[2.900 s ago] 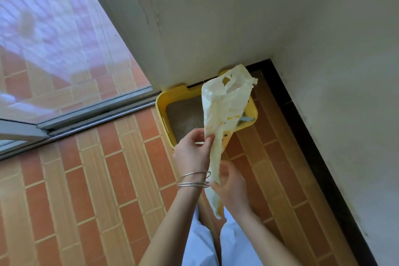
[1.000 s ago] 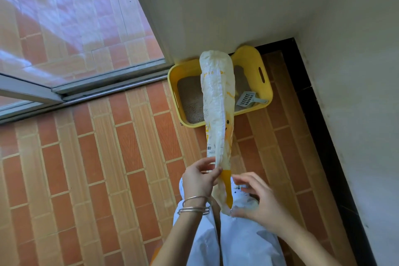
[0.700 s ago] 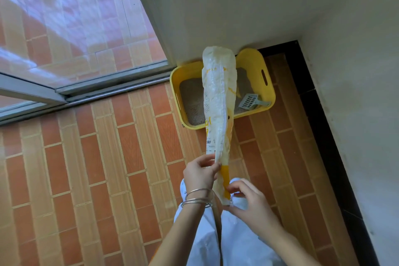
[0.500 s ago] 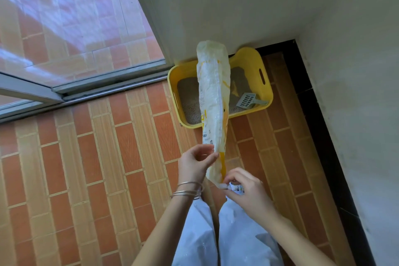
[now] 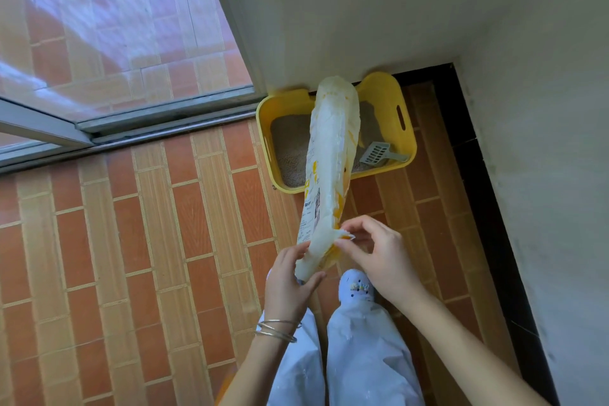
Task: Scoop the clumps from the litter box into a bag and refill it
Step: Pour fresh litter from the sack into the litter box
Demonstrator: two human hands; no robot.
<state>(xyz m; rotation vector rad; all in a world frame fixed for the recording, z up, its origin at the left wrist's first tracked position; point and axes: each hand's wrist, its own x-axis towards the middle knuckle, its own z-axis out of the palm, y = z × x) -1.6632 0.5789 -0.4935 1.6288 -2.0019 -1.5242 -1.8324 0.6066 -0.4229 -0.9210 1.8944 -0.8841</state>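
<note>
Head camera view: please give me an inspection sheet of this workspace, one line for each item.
Surface: brick-pattern tiled floor, orange and tan, with a dark border along the right wall.
Job's things: yellow litter box in the corner, holding grey litter; grey scoop lying inside it, handle on the rim; white and yellow plastic bag held up in front of the box.
Clutter: nothing seen.
Grippers: left hand holds the bag's lower end; right hand pinches its edge beside it.
Cables: nothing seen.
Surroundings: sliding glass door with metal track at left, pale walls behind and to the right; bangles on the left wrist.
</note>
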